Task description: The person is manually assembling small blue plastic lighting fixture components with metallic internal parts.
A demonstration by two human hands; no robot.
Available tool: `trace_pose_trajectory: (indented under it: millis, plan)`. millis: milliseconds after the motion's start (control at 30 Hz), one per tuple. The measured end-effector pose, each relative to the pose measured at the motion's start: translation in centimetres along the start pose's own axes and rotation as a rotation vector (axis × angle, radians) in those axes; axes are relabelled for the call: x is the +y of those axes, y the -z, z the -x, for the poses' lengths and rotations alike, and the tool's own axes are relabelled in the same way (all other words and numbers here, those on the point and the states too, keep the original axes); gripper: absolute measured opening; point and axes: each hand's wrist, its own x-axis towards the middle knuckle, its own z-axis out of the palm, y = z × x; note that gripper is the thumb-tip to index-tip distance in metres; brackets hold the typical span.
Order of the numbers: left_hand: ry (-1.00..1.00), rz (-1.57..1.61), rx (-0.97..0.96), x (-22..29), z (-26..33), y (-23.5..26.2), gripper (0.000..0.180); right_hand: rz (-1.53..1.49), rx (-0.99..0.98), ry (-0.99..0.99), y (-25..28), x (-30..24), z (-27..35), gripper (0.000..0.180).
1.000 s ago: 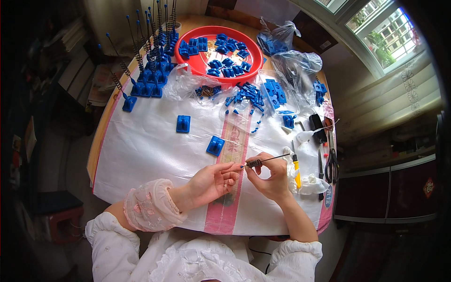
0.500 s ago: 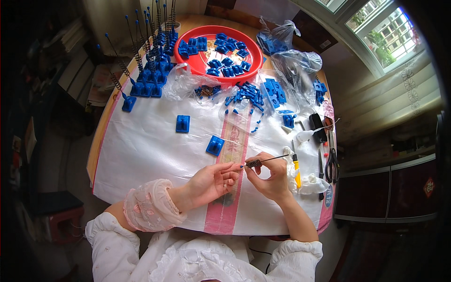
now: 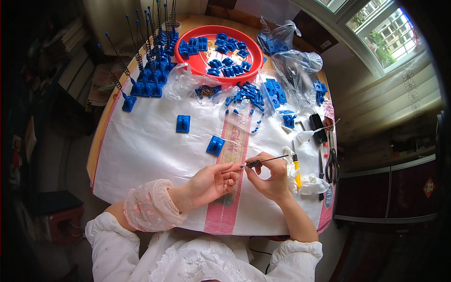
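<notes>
Between the fingers of my right hand (image 3: 272,181) is a thin dark rod with a black coil spring (image 3: 253,164) round its near end; the bare end points up to the right. My left hand (image 3: 212,184) is closed, palm up, its thumb and forefinger tips pinching a small blue bead (image 3: 242,167) at the spring's left end. Whether the bead is fixed to the rod is too small to tell. Just beyond my hands lies a blue plastic base (image 3: 215,145), with a second blue base (image 3: 183,123) farther left.
A red basin (image 3: 188,70) holds several blue bases. Finished-looking spring rods on blue bases (image 3: 149,89) stand at the far left. Loose blue pieces (image 3: 249,96) lie mid-table beside a clear plastic box (image 3: 293,101). Scissors (image 3: 332,165) and a yellow-handled screwdriver (image 3: 297,171) are at the right.
</notes>
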Motion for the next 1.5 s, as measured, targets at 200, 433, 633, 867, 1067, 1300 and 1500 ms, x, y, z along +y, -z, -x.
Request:
trace_pose_trajectory:
  millis: [200,433,633,867,1067,1300,1500]
  plan:
    - [0.007,-0.007,0.004,0.03,-0.09,0.0,0.036,0.02,-0.008,0.034,0.07,0.32,0.03,0.019]
    - [0.006,-0.021,0.003,0.05,0.01,-0.08,0.036,-0.005,0.002,0.004,0.01,0.01,-0.02,0.017]
    - [0.012,-0.017,0.011,0.04,-0.06,-0.04,0.036,0.0,-0.001,0.006,0.01,0.06,-0.03,0.017]
    - [0.0,-0.021,0.021,0.02,0.01,-0.15,0.036,0.005,-0.005,0.005,0.06,0.02,-0.07,0.017]
    - [0.0,-0.017,0.032,-0.04,-0.06,-0.17,0.037,-0.007,0.0,0.007,-0.01,0.11,0.0,0.016]
    - [0.002,-0.009,0.023,-0.01,-0.07,-0.13,0.036,-0.011,-0.002,0.006,0.01,0.03,-0.03,0.018]
    - [-0.004,-0.022,0.012,-0.01,-0.12,-0.12,0.036,-0.007,0.012,-0.014,0.03,0.2,0.03,0.017]
